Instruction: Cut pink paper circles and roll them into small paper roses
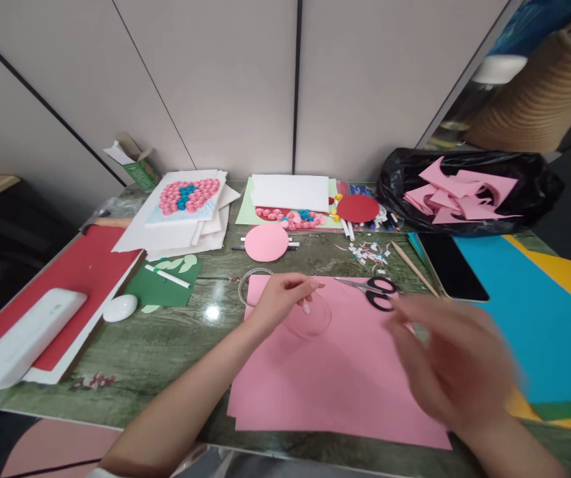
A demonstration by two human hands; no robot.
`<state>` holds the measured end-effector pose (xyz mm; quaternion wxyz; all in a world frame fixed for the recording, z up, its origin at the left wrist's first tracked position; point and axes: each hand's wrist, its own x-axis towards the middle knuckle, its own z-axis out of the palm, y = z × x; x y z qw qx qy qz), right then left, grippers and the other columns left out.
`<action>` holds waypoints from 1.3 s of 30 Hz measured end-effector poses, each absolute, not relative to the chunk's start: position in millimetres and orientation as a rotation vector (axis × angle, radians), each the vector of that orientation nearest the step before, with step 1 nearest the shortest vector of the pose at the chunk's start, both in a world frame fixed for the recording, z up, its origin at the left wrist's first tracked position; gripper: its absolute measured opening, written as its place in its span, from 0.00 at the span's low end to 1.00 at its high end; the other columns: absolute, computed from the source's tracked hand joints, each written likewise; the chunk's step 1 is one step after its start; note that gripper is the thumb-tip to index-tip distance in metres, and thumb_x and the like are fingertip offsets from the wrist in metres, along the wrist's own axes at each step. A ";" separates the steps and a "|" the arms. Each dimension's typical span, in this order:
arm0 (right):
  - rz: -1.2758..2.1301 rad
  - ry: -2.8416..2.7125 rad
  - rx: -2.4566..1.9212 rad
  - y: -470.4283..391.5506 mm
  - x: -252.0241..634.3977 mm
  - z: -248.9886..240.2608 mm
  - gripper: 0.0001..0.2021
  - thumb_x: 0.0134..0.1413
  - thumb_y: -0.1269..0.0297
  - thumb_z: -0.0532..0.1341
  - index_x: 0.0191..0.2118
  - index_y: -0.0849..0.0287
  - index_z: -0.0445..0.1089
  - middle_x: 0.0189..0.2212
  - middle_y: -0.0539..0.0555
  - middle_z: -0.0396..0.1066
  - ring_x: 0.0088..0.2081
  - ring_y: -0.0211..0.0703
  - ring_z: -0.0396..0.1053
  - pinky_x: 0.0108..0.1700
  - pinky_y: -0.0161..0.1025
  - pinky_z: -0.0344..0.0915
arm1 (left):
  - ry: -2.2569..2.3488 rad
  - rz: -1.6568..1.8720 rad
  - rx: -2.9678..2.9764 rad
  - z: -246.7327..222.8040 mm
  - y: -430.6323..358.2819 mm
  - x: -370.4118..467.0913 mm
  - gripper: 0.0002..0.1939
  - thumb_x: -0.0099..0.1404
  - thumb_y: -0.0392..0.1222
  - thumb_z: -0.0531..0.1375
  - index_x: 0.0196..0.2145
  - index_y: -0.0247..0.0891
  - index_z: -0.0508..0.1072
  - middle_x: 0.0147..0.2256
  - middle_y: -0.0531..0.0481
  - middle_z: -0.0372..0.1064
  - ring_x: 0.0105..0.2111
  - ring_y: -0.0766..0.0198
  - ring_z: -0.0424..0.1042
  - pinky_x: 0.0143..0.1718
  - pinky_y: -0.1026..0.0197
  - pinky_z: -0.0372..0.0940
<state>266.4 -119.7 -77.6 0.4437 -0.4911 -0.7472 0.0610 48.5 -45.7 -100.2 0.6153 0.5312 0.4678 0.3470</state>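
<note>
Pink paper sheets (335, 378) lie on the green marbled table in front of me. My left hand (290, 295) is over their upper left part, thumb and fingers pinched together; a small, unclear bit shows at the fingertips. Just below it, a faint circle outline (328, 318) shows on the pink paper. My right hand (457, 358), blurred by motion, is raised over the right edge of the sheets. Scissors (379, 285) with black handles rest at the sheets' top edge, between my hands. A clear ring (242, 292) sits partly by the upper left corner.
A pink disc (266, 243) and a red disc (358, 208) lie further back. To the right are a phone (457, 265), a pencil (413, 267), blue paper (544, 318) and a black bag (395, 179) of pink scraps. Red paper (91, 265) and a white mouse (120, 308) are left.
</note>
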 end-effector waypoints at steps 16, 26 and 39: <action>0.879 -1.627 -1.483 -82.6 246.9 -104.9 0.05 0.52 0.62 0.61 0.30 0.55 0.74 0.25 0.49 0.74 0.28 0.39 0.70 0.31 0.35 0.64 | 1.106 0.749 1.476 -90.0 -60.2 58.7 0.15 0.56 0.43 0.63 0.42 0.37 0.76 0.38 0.47 0.75 0.38 0.63 0.72 0.42 0.63 0.63; 1.111 -1.474 -1.333 -84.1 243.8 -96.9 0.09 0.57 0.62 0.56 0.38 0.57 0.72 0.29 0.51 0.74 0.30 0.39 0.72 0.36 0.36 0.68 | 1.252 0.850 1.467 -86.1 -62.8 59.7 0.07 0.58 0.41 0.61 0.27 0.37 0.77 0.28 0.50 0.75 0.31 0.64 0.70 0.34 0.65 0.62; 1.191 -1.419 -1.286 -83.0 240.4 -95.5 0.07 0.44 0.64 0.67 0.33 0.57 0.73 0.30 0.51 0.75 0.32 0.40 0.73 0.36 0.36 0.70 | 1.217 0.863 1.421 -83.9 -60.8 59.5 0.08 0.57 0.41 0.61 0.27 0.34 0.77 0.29 0.47 0.75 0.30 0.64 0.70 0.33 0.64 0.61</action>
